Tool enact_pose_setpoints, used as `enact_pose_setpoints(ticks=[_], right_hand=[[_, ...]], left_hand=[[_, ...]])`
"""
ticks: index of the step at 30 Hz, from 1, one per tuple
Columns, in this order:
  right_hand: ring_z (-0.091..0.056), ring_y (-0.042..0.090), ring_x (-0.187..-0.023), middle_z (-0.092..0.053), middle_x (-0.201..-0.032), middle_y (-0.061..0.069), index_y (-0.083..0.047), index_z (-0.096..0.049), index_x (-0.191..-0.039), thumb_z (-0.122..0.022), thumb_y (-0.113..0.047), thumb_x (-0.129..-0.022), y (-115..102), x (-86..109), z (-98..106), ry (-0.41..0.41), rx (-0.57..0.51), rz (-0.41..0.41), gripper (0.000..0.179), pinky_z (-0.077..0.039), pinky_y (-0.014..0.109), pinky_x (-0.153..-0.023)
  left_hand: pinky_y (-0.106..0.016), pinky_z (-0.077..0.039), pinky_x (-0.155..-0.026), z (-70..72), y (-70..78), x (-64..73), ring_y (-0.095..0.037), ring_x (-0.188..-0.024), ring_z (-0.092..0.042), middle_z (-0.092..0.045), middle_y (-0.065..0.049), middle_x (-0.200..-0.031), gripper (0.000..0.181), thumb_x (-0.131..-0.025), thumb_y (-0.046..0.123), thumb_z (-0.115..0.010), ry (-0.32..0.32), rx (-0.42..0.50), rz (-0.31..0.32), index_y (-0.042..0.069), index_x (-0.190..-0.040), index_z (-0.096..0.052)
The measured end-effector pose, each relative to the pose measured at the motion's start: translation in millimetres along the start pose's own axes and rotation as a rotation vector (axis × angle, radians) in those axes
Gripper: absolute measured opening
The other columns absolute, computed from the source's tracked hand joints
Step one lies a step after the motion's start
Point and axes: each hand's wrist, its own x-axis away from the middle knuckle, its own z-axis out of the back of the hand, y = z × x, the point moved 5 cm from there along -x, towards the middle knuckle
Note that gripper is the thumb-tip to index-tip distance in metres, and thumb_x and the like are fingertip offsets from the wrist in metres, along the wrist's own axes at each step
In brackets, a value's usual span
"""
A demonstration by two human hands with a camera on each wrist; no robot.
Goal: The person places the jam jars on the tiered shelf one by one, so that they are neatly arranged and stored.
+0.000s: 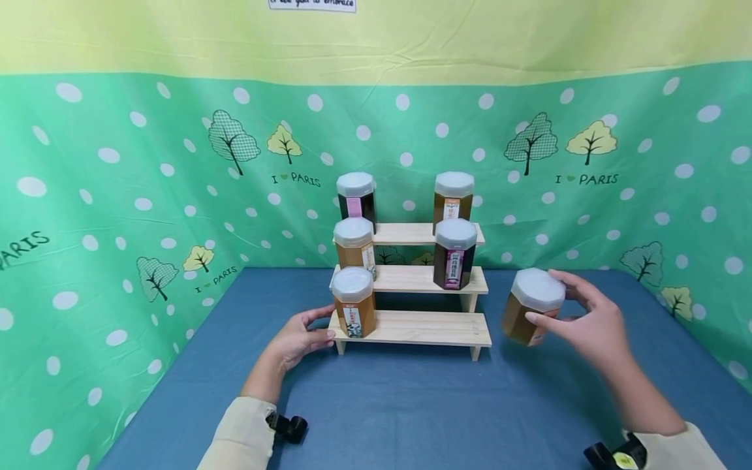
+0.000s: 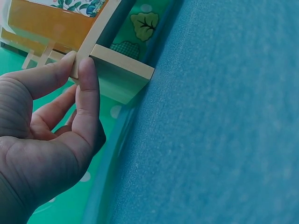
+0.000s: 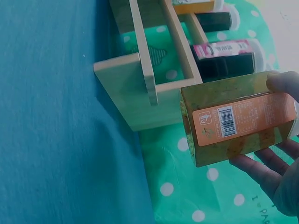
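A three-tier wooden rack point(image 1: 429, 331) stands on the blue cloth. My left hand point(image 1: 301, 339) pinches the left end of its lowest shelf between thumb and forefinger, as the left wrist view shows. Beside that hand, an amber jar point(image 1: 355, 307) with a white lid sits on the shelf. My right hand point(image 1: 593, 323) grips another amber honey jar point(image 1: 531, 308), tilted and held off to the right of the rack. In the right wrist view an orange label with a barcode point(image 3: 227, 121) faces the camera.
On the middle shelf are an amber jar point(image 1: 354, 243) at left and a dark jar with a purple label point(image 1: 454, 258) at right. The top shelf holds a dark jar point(image 1: 356, 196) and a brownish jar point(image 1: 452, 198). A green dotted curtain point(image 1: 176, 196) hangs behind.
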Motion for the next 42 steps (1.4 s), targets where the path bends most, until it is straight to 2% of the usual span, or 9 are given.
enact_pose_setpoints(ticks=[10, 22, 28, 36, 42], right_hand=[[-0.05, -0.005, -0.094, -0.06, -0.12, 0.012, -0.012, -0.056, -0.137, -0.089, -0.018, -0.071, -9.8, 3.8, -19.7, -0.05, -0.024, 0.023, 0.074, -0.05, 0.013, -0.065], [-0.05, -0.002, -0.098, -0.059, -0.124, 0.013, -0.012, -0.057, -0.136, -0.09, -0.017, -0.07, -19.9, 7.6, -43.6, -0.12, -0.074, 0.039, 0.074, -0.053, 0.019, -0.066], [-0.051, 0.004, -0.1, -0.059, -0.123, 0.011, -0.013, -0.057, -0.136, -0.09, -0.02, -0.07, -21.0, 8.1, -57.6, -0.144, -0.08, 0.037, 0.074, -0.054, 0.021, -0.068], [-0.054, 0.021, -0.102, -0.06, -0.12, 0.01, -0.013, -0.056, -0.136, -0.09, -0.022, -0.07, -23.4, 4.3, -71.5, -0.17, -0.106, 0.024, 0.075, -0.054, 0.023, -0.067], [-0.055, 0.023, -0.101, -0.061, -0.116, 0.012, -0.013, -0.056, -0.136, -0.089, -0.022, -0.071, -26.9, 3.3, -76.4, -0.166, -0.121, 0.024, 0.074, -0.054, 0.024, -0.066]], left_hand=[[-0.036, -0.055, -0.081, 1.5, -1.0, -0.6, -0.023, -0.093, -0.064, -0.032, -0.022, -0.151, 0.066, -0.087, -0.006, -0.067, -0.007, -0.004, -0.005, 0.001, -0.147, -0.04], [-0.037, -0.055, -0.081, 1.6, -2.3, -0.4, -0.022, -0.093, -0.064, -0.033, -0.021, -0.151, 0.065, -0.087, -0.005, -0.067, 0.0, -0.014, -0.006, 0.002, -0.147, -0.041], [-0.036, -0.055, -0.081, 1.8, -2.4, -1.0, -0.022, -0.092, -0.064, -0.033, -0.022, -0.151, 0.065, -0.087, -0.005, -0.067, -0.002, -0.012, -0.01, 0.002, -0.147, -0.041], [-0.036, -0.055, -0.081, 1.2, -2.7, -1.9, -0.022, -0.092, -0.064, -0.034, -0.022, -0.151, 0.066, -0.087, -0.006, -0.067, -0.004, -0.01, -0.008, 0.002, -0.147, -0.041], [-0.037, -0.055, -0.081, 1.1, -2.5, -2.0, -0.022, -0.091, -0.064, -0.033, -0.022, -0.151, 0.066, -0.088, -0.005, -0.067, -0.01, -0.012, -0.007, 0.002, -0.147, -0.04]])
